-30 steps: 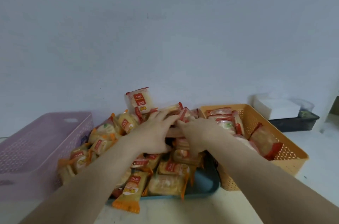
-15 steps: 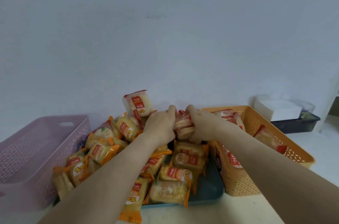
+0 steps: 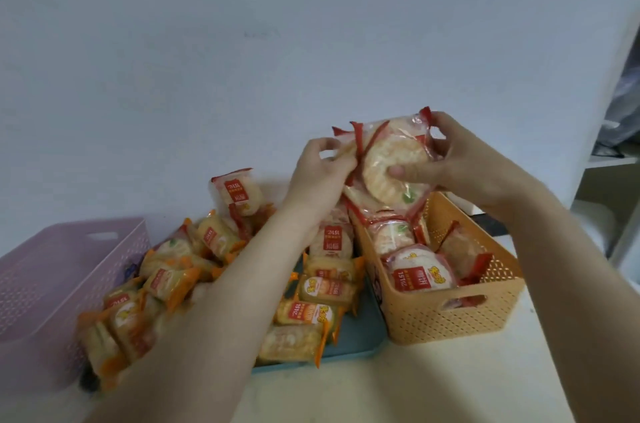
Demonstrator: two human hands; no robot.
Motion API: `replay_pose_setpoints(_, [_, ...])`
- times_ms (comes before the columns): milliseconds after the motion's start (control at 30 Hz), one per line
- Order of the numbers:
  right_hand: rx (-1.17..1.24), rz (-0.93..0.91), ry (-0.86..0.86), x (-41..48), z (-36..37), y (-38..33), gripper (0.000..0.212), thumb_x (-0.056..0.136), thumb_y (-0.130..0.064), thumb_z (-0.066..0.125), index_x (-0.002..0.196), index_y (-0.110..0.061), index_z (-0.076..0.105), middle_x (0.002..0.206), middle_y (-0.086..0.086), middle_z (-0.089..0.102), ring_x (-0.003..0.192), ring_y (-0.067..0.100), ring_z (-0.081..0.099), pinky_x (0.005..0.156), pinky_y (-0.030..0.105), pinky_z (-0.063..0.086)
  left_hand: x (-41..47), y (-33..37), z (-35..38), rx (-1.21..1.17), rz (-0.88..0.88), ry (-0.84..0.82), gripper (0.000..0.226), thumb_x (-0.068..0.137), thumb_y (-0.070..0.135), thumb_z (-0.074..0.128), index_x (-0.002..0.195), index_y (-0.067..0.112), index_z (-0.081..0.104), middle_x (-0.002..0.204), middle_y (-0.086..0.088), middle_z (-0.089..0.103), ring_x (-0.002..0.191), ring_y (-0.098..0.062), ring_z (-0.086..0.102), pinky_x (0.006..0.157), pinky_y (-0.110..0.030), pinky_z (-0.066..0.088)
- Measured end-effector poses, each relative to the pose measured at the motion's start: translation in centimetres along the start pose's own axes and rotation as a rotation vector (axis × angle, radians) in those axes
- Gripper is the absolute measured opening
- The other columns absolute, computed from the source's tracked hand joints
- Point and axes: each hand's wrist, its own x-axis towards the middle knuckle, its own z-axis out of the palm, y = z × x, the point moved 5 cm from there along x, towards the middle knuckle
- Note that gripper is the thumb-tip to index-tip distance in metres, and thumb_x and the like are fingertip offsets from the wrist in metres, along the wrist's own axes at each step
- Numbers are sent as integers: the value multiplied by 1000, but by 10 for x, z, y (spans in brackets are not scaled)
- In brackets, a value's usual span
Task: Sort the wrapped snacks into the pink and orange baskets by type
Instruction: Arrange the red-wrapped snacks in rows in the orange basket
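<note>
White surface point(image 3: 450, 388) carries everything. Pink basket point(image 3: 52, 284) at left, touching snack pile point(image 3: 166, 284). Orange basket point(image 3: 450, 322) at right, red-edged snacks inside. Blue tray point(image 3: 360, 336) between baskets, under pile. Left hand point(image 3: 318, 176) and right hand point(image 3: 460, 162) above orange basket's far end, fingers curled, together gripping bunch of red-edged packets point(image 3: 391, 166).

The pink basket point(image 3: 52, 277) is a pale lilac-pink, its walls dotted all over with small holes. The orange basket point(image 3: 450, 322) is a warm apricot with the same perforated grid. The red-edged packets point(image 3: 391, 166) are clear film with red ends over pale cream rounds, one showing what looks like a green spot. The orange-edged packets point(image 3: 166, 280) carry red labels and yellow marks. The tray point(image 3: 363, 336) is teal and the surface point(image 3: 415, 388) off-white.
</note>
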Motion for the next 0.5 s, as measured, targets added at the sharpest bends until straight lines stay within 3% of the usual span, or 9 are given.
replay_pose_setpoints(100, [-348,74,40,-11,-23,21,91,64,-38,85,138,-41,33,124,3,58,102,18,62,81,37,54,-5,-17,39,226,-86,-213,51,92,28,53,141,23,37,119,-6,64,91,-16,66,78,-31,51])
replay_pose_setpoints(167, [-537,132,-22,-16,-25,37,80,77,-38,76,144,-35,32,138,3,50,108,18,54,82,30,47,-13,-31,55,386,-166,-412,71,86,32,53,150,26,23,139,-3,52,119,-21,55,100,-38,44])
replay_pose_setpoints(233, [-601,157,-56,-18,-19,51,72,85,-32,66,147,-31,30,145,3,44,115,20,50,89,32,45,-18,-34,59,570,-81,-472,76,80,29,53,151,24,25,152,0,39,135,-19,40,112,-39,34])
replay_pose_setpoints(300, [-676,115,-62,-22,-11,58,69,86,-28,60,147,-32,28,151,1,38,131,22,42,104,42,40,-23,-30,54,695,89,-374,61,85,22,52,144,27,40,143,7,47,130,-13,44,109,-34,35])
replay_pose_setpoints(367, [-665,107,-119,-27,0,57,66,90,-29,56,148,-36,26,151,-1,38,131,22,43,103,39,41,-28,-30,42,852,184,-242,46,87,32,54,133,33,50,131,5,51,119,-17,52,104,-38,42])
replay_pose_setpoints(433, [-693,129,-217,-33,12,61,64,93,-37,55,149,-39,24,150,-2,39,129,22,47,98,36,42,-33,-42,36,1084,116,-242,56,84,48,56,136,35,43,136,-3,45,121,-27,51,102,-46,43])
replay_pose_setpoints(500, [-825,110,-226,-36,19,65,65,93,-44,54,149,-36,22,153,-1,34,133,23,43,102,37,40,-41,-54,37,1124,-11,-333,70,85,50,56,146,30,29,138,-4,49,121,-26,54,97,-43,47])
